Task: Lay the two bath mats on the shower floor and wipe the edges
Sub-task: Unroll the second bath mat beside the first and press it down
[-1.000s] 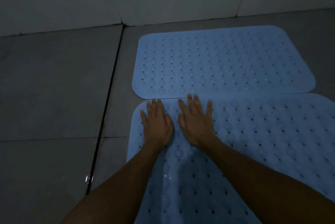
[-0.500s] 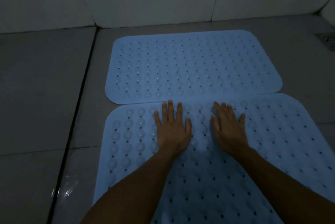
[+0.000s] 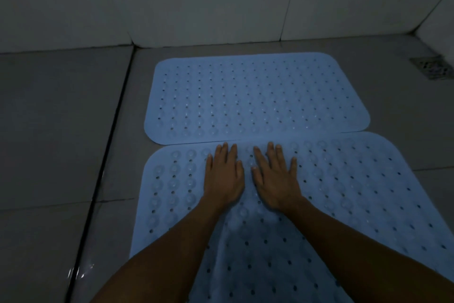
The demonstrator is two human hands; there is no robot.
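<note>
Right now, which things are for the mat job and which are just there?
For the job:
far mat
near mat
left hand and right hand, both flat on the near mat

Just there:
floor drain
wall tiles

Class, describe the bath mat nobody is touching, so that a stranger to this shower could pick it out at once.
Start at the tiled wall and look down to the grey floor. Two pale blue mats lie edge to edge there; the far mat is the one nearer the wall. Unlike the near mat, it has no hands pressing on it.

Head view, looking steeply down, close overhead
</note>
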